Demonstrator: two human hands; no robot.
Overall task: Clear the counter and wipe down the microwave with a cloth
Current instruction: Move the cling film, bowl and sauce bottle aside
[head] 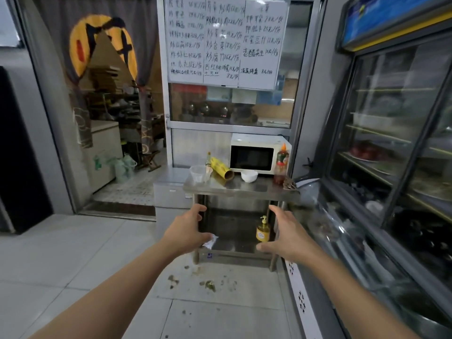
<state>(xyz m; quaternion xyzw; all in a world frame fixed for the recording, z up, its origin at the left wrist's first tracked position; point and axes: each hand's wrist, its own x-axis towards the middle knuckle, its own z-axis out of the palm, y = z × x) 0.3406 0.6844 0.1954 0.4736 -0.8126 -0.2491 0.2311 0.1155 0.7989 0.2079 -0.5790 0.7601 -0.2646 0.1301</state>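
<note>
Stainless counter (244, 188) carries microwave (253, 154), white bowl (249, 176), yellow roll (221, 167), sauce bottle (281, 165). Left hand (187, 228) and right hand (285, 234) hang open, empty, short of it. Lift loose items first.

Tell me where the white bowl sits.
In the head view, the white bowl sits on the steel counter, just before the microwave, right of the yellow roll.

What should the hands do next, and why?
Probably step closer and pick up the white bowl first. Both the left hand and right hand are open, holding nothing, short of the steel counter, which has things standing before the microwave.
</note>
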